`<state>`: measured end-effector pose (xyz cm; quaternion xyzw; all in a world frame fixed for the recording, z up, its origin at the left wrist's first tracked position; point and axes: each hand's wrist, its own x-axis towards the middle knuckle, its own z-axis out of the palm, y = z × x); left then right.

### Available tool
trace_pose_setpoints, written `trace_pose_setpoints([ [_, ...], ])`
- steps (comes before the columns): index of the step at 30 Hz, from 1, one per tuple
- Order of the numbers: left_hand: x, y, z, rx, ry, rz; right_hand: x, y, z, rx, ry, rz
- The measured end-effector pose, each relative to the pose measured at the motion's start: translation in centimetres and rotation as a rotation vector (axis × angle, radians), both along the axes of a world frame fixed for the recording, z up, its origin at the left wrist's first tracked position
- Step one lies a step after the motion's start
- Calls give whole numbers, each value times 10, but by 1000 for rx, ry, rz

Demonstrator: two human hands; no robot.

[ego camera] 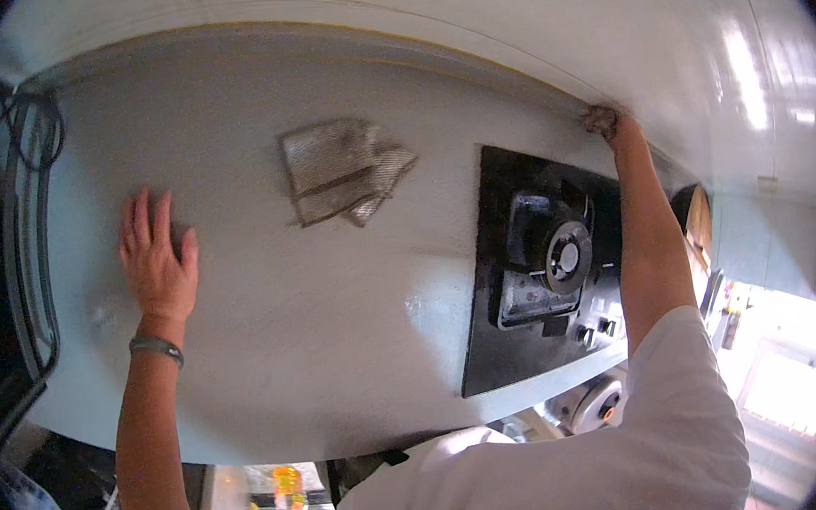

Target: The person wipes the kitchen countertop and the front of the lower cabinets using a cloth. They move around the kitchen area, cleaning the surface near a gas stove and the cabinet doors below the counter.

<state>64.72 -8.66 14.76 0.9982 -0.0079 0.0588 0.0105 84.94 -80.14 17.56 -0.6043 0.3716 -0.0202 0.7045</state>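
My left hand lies palm down on the pale countertop, its fingers apart and nothing in it. A dark band circles that wrist. My right hand reaches past the gas hob to the back edge of the counter. It presses a small crumpled brownish cloth against the foot of the wall; blur hides its exact kind and most of my fingers. Between my hands lies a folded grey-brown mesh-patterned cloth, away from both.
A black glass gas hob with a round burner and knobs sits under my right arm. Coiled black cable rests at the far left beside a dark-framed appliance. A round wooden board leans at the right.
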Motion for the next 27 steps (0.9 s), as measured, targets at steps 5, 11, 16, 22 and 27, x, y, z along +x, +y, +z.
trace_pose_setpoints([
  [5, 14, -15, 2, -87, 5, -11, -3, -65, -3, -117, 262, -329],
  [11, -6, 6, 14, -67, 20, 42, -2, 156, -29, -10, 249, 225],
  [16, 9, -9, 11, -124, 19, -12, 1, 183, -17, -190, 325, 323],
  [22, 0, 2, 5, -171, -31, 18, 10, 327, -2, 166, 306, 417],
  [27, 6, -7, 4, -175, -60, -8, 51, 415, -72, -550, -479, 1329],
])
